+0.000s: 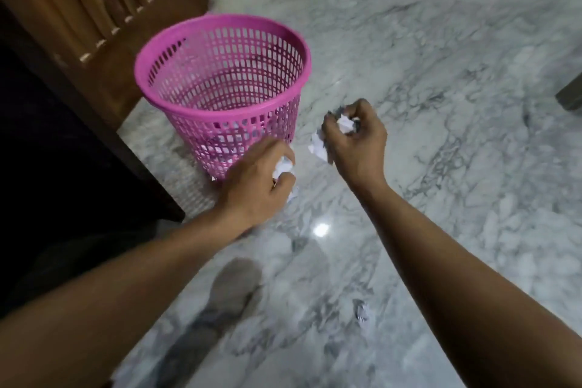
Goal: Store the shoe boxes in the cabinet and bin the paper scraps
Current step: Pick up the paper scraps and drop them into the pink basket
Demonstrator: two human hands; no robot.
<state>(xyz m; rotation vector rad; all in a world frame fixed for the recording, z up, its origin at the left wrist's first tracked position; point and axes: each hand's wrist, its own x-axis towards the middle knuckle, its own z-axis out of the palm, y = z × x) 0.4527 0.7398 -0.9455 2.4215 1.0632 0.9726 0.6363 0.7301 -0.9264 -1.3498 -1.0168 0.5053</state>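
A pink mesh waste bin (176,98) stands upright on the marble floor, left of centre, with pale scraps showing through its lower wall. My left hand (255,183) is closed around a crumpled white paper scrap (283,167), just in front of the bin's base. My right hand (356,142) grips more crumpled white paper (345,124), with a piece (318,145) hanging below the fingers, to the right of the bin. Another small scrap (361,313) lies on the floor near the bottom centre. No shoe boxes are in view.
A wooden cabinet door (104,6) with slats stands open behind the bin, and a dark panel (63,142) fills the left side. My shoe (233,287) is on the grey-white marble floor (456,88). A dark furniture edge (571,94) shows at the far right.
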